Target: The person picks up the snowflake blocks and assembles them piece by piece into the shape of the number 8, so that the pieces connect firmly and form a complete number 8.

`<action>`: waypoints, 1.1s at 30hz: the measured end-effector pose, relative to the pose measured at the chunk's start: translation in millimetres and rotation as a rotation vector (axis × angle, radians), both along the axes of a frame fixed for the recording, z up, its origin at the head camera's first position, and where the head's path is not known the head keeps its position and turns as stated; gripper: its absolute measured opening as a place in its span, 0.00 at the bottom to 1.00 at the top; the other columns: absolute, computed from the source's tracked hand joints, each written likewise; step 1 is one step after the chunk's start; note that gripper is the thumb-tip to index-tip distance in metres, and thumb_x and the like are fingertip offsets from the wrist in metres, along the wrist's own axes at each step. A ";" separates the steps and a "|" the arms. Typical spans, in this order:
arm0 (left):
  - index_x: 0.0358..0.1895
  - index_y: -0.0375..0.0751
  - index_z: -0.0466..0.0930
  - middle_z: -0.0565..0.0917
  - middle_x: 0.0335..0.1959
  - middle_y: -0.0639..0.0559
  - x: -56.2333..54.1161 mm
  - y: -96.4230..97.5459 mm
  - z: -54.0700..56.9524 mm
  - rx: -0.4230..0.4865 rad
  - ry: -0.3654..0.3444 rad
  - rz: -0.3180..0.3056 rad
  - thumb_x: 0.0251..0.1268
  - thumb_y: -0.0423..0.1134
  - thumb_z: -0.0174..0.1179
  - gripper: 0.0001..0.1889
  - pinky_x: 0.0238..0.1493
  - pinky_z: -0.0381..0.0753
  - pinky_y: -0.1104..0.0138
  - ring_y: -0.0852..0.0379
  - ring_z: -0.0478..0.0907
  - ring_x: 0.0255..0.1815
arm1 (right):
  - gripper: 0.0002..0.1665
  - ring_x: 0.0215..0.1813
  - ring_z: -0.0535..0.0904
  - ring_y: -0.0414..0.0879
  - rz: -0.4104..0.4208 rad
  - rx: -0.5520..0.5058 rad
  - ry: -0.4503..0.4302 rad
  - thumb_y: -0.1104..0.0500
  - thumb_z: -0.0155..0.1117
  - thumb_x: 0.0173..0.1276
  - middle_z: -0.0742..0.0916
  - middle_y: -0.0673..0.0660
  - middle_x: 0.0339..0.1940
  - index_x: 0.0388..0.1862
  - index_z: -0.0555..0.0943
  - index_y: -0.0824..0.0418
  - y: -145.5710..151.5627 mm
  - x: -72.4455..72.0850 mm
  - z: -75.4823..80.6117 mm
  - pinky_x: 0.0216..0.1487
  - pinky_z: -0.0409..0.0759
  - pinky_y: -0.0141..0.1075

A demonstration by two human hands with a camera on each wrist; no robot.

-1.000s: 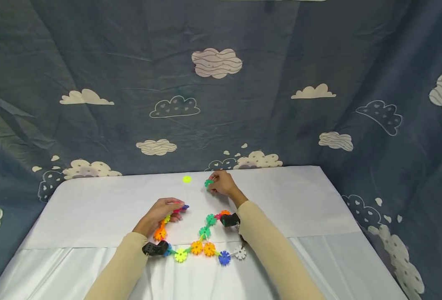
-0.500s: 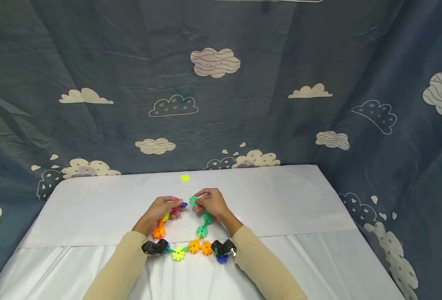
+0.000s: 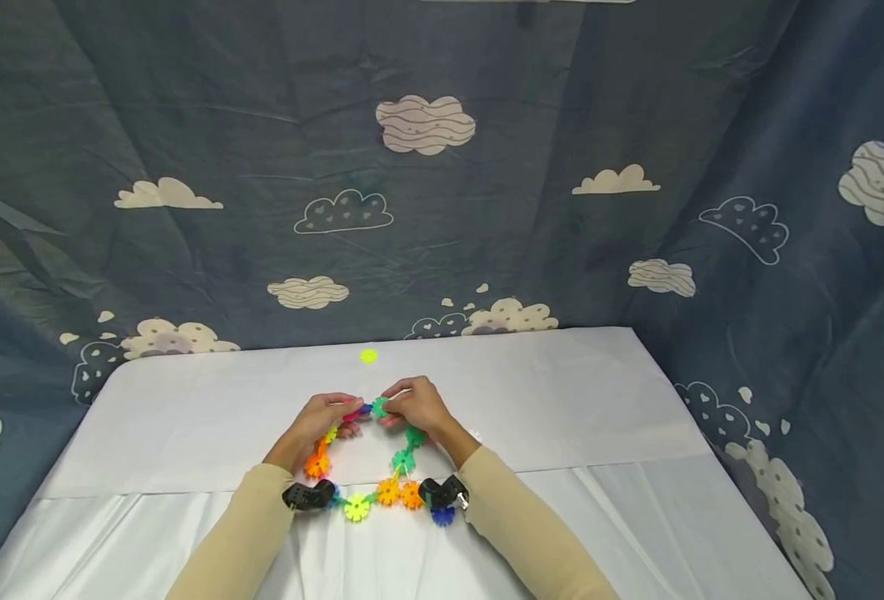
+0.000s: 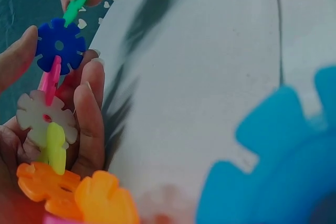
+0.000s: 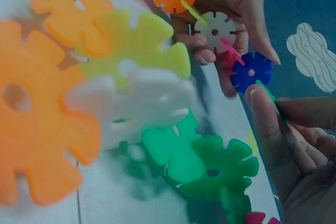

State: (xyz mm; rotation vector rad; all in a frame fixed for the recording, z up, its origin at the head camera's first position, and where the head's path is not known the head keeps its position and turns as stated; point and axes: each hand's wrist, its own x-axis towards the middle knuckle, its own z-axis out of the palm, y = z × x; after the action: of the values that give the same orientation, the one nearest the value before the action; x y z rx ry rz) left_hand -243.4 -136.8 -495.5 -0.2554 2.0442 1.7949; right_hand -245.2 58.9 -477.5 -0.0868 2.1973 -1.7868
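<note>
A chain of interlocking notched plastic discs [image 3: 357, 507] curves across the white cloth between my forearms. My left hand [image 3: 322, 421] holds its upper left end. In the left wrist view the thumb and fingers lie about a blue disc [image 4: 59, 45], with pink, whitish, yellow and orange discs linked below it. My right hand [image 3: 421, 408] pinches a green disc [image 5: 268, 93] between thumb and finger. That green disc's edge meets the blue disc's rim; how deep it sits in a slot I cannot tell. Other green discs [image 5: 215, 169] of the chain hang below the right hand.
A loose yellow disc [image 3: 368, 356] lies near the far edge of the white-covered table [image 3: 561, 400]. Behind it hangs a dark cloth [image 3: 486, 233] with cloud prints. Black wrist cameras partly cover the chain in the head view.
My right hand has come from the far side of the table toward the left hand, bringing the green disc against the blue one. The left hand has stayed nearly still.
</note>
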 end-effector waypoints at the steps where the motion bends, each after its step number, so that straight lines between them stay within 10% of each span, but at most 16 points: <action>1: 0.53 0.30 0.76 0.86 0.35 0.47 0.0 0.1 -0.1 -0.003 0.003 0.001 0.67 0.42 0.61 0.20 0.31 0.82 0.70 0.58 0.80 0.24 | 0.10 0.20 0.82 0.42 0.004 0.000 0.006 0.69 0.66 0.62 0.88 0.61 0.25 0.42 0.83 0.71 -0.7 -0.1 0.4 0.30 0.84 0.37; 23: 0.50 0.29 0.78 0.85 0.38 0.45 19.6 18.3 -0.9 0.028 -0.068 0.223 0.65 0.40 0.63 0.18 0.38 0.83 0.70 0.59 0.83 0.28 | 0.07 0.19 0.83 0.48 0.013 -0.023 0.070 0.76 0.62 0.61 0.87 0.67 0.25 0.39 0.83 0.75 -7.4 -2.8 -0.8 0.29 0.84 0.39; 33: 0.52 0.33 0.79 0.86 0.43 0.46 16.3 17.8 0.2 -0.006 -0.064 0.100 0.66 0.45 0.61 0.19 0.44 0.82 0.68 0.58 0.83 0.33 | 0.09 0.20 0.82 0.46 0.102 -0.020 0.049 0.74 0.61 0.64 0.87 0.66 0.28 0.42 0.82 0.76 2.3 -9.1 -0.9 0.31 0.84 0.37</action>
State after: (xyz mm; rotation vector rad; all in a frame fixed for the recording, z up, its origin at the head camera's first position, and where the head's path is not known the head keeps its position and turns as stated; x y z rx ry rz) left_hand -227.1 -119.0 -495.2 -0.4189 2.0256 1.8148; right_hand -254.3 61.2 -478.4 -0.2452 2.1672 -1.7694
